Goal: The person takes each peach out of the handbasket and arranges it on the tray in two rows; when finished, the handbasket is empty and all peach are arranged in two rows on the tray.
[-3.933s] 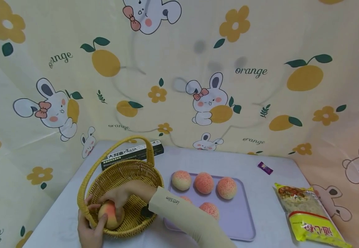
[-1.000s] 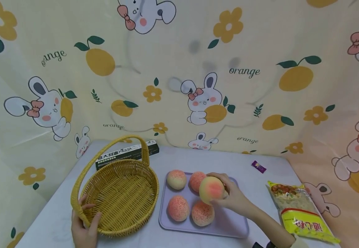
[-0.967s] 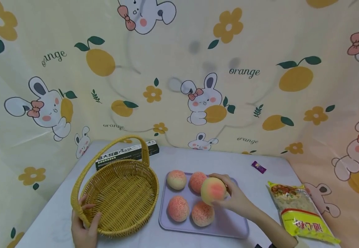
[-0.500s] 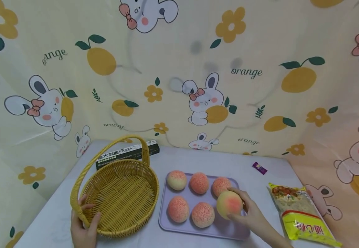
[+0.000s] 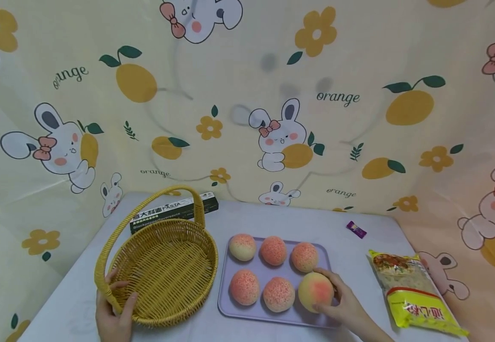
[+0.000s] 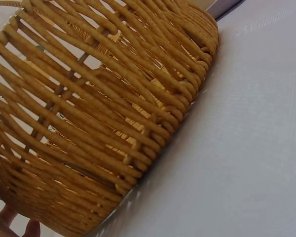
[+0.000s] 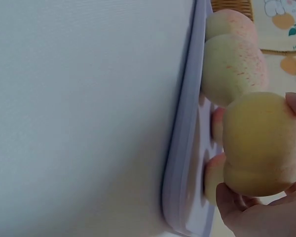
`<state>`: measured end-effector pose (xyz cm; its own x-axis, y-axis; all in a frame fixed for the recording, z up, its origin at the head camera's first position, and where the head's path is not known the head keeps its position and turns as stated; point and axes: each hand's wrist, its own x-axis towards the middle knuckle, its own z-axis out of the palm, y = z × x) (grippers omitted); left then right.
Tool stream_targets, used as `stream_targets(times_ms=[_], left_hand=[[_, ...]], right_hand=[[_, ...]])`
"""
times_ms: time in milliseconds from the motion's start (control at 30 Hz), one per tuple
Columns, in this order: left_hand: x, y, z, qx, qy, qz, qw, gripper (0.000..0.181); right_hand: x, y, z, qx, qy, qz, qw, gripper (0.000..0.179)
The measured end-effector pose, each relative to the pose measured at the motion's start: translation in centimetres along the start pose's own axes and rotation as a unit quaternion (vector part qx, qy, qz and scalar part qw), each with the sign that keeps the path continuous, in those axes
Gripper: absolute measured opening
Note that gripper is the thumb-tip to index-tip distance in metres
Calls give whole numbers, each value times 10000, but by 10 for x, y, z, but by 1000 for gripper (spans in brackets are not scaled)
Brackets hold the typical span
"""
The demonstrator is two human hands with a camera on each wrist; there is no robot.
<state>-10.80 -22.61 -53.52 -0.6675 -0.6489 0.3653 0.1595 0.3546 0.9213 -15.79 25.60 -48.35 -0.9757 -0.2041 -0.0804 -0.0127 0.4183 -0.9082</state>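
My right hand [image 5: 344, 304] grips a yellow peach with a pink blush [image 5: 316, 290] over the front right part of the lilac tray [image 5: 273, 319]. In the right wrist view the fingers and thumb curl round that peach [image 7: 261, 143], close over the tray. Several pink-speckled peaches, one of them [image 5: 279, 294] just left of the held one, stand on the tray in two rows. My left hand [image 5: 115, 313] holds the near left rim of the woven basket [image 5: 174, 270], by the foot of its handle. Nothing lies inside the basket.
Behind the basket lies a black pasta box [image 5: 174, 211]. A yellow bag of pasta [image 5: 415, 292] lies at the right, and a small purple packet [image 5: 356, 229] at the back right. A printed cloth [image 5: 238, 76] hangs behind the table.
The yellow peach was in the basket under both hands; my right hand has carried it right and lowered it to the tray's front right. My left hand stays at the basket rim.
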Motion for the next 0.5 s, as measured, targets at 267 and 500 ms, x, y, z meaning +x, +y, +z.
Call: stream_targets(times_ms=[267,500], left_hand=[[1,-2,0,1,-15,22,10000,68],[0,-2,0,45,3,-25,10000,68]], right_hand=[[1,9,0,11,-84,271,9996,79],[-1,12,3,125,-169,175,9996,81]])
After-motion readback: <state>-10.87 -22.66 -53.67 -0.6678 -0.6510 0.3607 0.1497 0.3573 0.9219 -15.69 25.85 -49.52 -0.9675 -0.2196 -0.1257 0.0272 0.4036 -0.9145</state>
